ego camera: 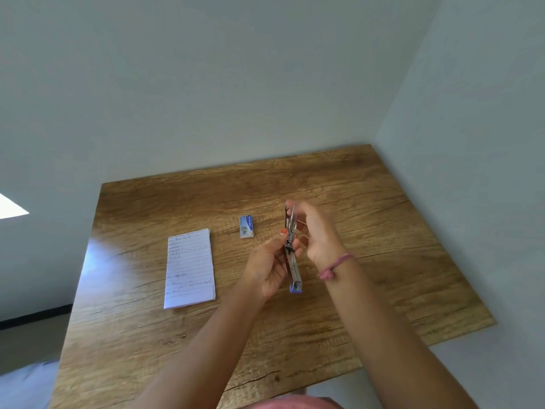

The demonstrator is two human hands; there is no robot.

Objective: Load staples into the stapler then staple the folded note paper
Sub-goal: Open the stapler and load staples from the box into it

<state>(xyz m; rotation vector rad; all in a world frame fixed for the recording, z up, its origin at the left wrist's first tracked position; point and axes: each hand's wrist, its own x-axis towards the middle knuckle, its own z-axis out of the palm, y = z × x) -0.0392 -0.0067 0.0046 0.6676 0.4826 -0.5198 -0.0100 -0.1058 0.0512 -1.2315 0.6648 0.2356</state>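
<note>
Loading stage, stapling not begun.
Both hands, left hand (269, 265) & right hand (317, 231), grip the opened stapler (292, 255); staple box (246, 227) shut, note paper (190, 268) lies unstapled on counter (368, 261).

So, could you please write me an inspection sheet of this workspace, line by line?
Surface: wooden table, grain and cracks visible, set in a wall corner.
Job's things: stapler held above the table, seemingly opened out, blue end toward the person; folded note paper, lined with handwriting, lying flat on the left; staple box, blue and white, lying between paper and stapler.
Clutter: nothing seen.
Hands: left hand grips the stapler's middle; right hand holds its far end, pink wristband on that wrist.
Cables: nothing seen.
Surroundings: plain pale walls behind and to the right; floor with dark baseboard at left.
</note>
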